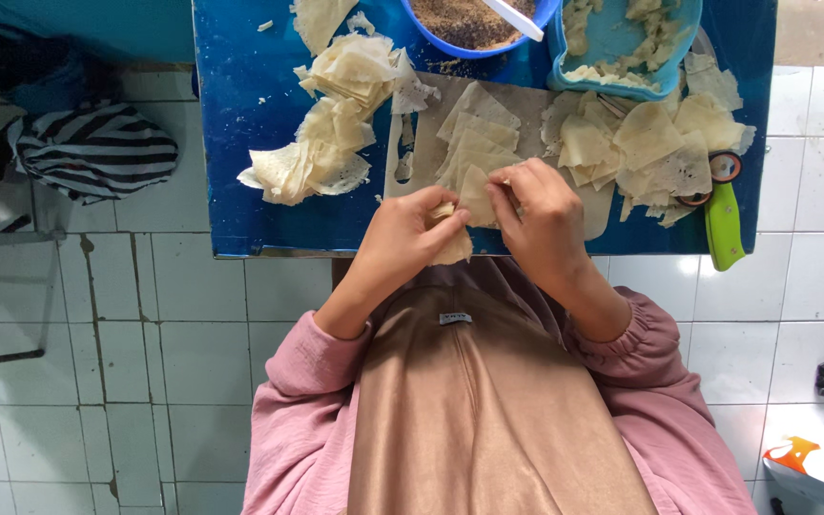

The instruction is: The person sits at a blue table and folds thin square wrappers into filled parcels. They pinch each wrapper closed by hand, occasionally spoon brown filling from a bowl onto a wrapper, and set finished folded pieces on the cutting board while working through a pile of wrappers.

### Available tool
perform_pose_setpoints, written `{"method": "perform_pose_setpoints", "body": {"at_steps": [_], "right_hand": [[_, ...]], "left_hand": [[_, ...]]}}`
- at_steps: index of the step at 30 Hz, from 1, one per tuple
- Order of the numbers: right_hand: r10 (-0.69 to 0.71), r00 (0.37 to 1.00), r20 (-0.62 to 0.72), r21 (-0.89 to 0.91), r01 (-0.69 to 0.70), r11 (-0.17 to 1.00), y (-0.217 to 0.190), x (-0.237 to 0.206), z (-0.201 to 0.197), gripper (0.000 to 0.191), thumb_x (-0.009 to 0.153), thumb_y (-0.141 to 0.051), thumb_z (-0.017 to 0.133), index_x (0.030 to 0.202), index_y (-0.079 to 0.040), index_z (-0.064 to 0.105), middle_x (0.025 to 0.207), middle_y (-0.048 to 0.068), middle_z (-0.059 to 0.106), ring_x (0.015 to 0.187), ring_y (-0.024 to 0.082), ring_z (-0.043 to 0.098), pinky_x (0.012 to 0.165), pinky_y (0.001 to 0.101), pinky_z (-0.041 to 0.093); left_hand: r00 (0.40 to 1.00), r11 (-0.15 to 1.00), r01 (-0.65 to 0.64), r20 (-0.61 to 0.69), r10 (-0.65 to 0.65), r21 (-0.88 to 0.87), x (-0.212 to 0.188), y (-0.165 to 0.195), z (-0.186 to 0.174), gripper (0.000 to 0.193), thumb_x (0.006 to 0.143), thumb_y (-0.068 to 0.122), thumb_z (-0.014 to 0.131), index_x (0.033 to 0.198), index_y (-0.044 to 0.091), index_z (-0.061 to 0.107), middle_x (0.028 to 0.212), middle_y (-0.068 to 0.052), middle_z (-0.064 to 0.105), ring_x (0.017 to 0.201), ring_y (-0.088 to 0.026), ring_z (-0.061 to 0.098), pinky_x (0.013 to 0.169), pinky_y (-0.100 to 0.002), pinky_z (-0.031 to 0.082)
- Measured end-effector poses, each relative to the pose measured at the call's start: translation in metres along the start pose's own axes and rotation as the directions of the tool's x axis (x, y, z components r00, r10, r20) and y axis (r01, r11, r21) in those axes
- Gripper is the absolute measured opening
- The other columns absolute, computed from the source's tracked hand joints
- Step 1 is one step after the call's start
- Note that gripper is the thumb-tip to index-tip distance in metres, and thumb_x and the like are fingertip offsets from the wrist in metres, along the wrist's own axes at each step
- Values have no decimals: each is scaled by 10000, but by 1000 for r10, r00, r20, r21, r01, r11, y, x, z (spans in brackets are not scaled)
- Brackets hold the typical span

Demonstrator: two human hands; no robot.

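Item: pastry sheet (464, 205), pinched between your left hand (402, 234) and right hand (541, 215), both grips holding it; pastry stack (474, 143) lies just beyond, on bench (240, 124).

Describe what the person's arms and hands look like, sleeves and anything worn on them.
Both arms wear loose dusty-pink sleeves gathered into elastic cuffs at the forearm. The left hand and right hand are bare: no gloves, and no rings or watch that I can see.

A glossy blue worktop (240, 143) carries a tan cutting board (536, 105), heaps of thin pale dough sheets (336, 114), a round blue bowl (484, 43), a light-blue tub (612, 43) and green-handled scissors (723, 215).
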State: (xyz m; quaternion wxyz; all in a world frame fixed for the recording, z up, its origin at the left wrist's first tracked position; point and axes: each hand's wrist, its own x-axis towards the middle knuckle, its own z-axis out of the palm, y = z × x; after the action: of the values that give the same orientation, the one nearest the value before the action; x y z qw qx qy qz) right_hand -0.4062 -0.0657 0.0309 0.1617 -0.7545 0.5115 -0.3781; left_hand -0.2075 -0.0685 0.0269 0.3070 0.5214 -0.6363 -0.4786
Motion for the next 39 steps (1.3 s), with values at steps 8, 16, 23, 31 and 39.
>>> {"method": "perform_pose_setpoints", "body": {"at_steps": [8,16,23,31,39], "right_hand": [[-47,996,78,-173,60,983,4,6,3,72,952,-87,743,974,-54,684,923,101,651,883,328,634,784,445,456],[-79,987,141,-46,87,995,10,18,-10,95,990,-94,724,1060,-38,692,1002,127,622,943,337,626,840,427,478],[-175,956,233,-137,211,968,27,44,7,125,901,-108,756,957,-31,674,1004,140,626,988,356,596,848,461,490],[-73,981,181,-165,104,981,30,40,22,136,859,-113,753,847,-52,632,927,119,644,934,345,621,821,458,486],[-58,988,144,-304,100,947,14,33,19,158,946,-129,717,853,-41,623,876,131,642,878,336,628,779,466,460]], "left_hand": [[999,998,-41,22,40,37,1,4,-5,235,897,243,726,1023,44,734,808,-144,754,726,-203,780,646,-309,574],[988,981,-142,86,131,135,-7,15,-16,189,916,230,706,1003,65,735,858,-140,740,782,-313,738,668,-353,559],[887,962,-271,379,264,-36,-33,16,-46,159,880,154,719,998,48,709,884,-117,733,793,-272,744,691,-323,572],[864,961,-231,423,274,-151,-47,5,-56,167,891,114,718,1033,26,719,940,-99,758,798,-216,750,723,-300,585],[798,933,-278,485,357,-229,-49,0,-56,167,905,118,727,1030,8,714,924,-103,757,823,-192,750,748,-292,582]]}}
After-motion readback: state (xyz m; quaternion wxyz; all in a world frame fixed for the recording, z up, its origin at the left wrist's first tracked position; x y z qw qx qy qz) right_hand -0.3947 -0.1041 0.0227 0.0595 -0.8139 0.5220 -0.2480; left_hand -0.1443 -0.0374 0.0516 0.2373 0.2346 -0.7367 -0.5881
